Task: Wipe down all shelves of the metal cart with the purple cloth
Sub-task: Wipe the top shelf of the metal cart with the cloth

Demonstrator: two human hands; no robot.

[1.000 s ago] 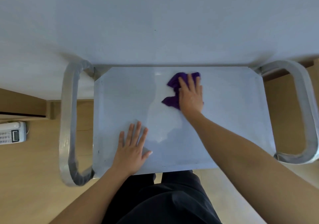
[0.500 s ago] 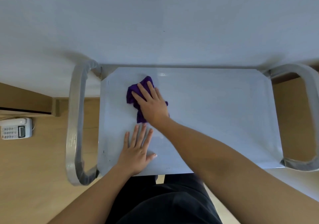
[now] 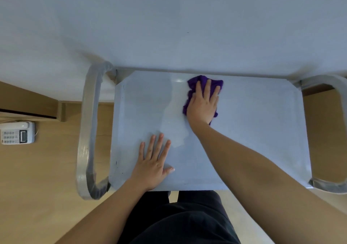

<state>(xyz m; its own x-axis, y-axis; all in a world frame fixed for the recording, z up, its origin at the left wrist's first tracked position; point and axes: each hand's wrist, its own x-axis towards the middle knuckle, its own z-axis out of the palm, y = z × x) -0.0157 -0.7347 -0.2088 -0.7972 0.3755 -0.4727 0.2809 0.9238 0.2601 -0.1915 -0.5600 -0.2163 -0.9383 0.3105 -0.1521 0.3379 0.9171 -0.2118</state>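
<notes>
The right hand (image 3: 203, 103) lies flat, fingers spread, pressing down on the purple cloth (image 3: 204, 81), which is bunched beneath the palm and shows past the fingertips and along both sides of the hand. The cloth sits on the top shelf (image 3: 253, 131) of the metal cart, near the far edge and about midway across. The left hand (image 3: 154, 165) rests open and flat on the same shelf, palm down with fingers fanned, near the front edge and left of the cloth, holding nothing. A curved handle (image 3: 88, 131) wrapped in clear film loops off the cart's left end, and a matching handle (image 3: 338, 86) loops off the right. A pale wall rises just behind the cart. On the wooden floor (image 3: 47, 168) to the left sits a white telephone (image 3: 17, 132). The person's dark trousers (image 3: 184, 217) show below the front edge.
</notes>
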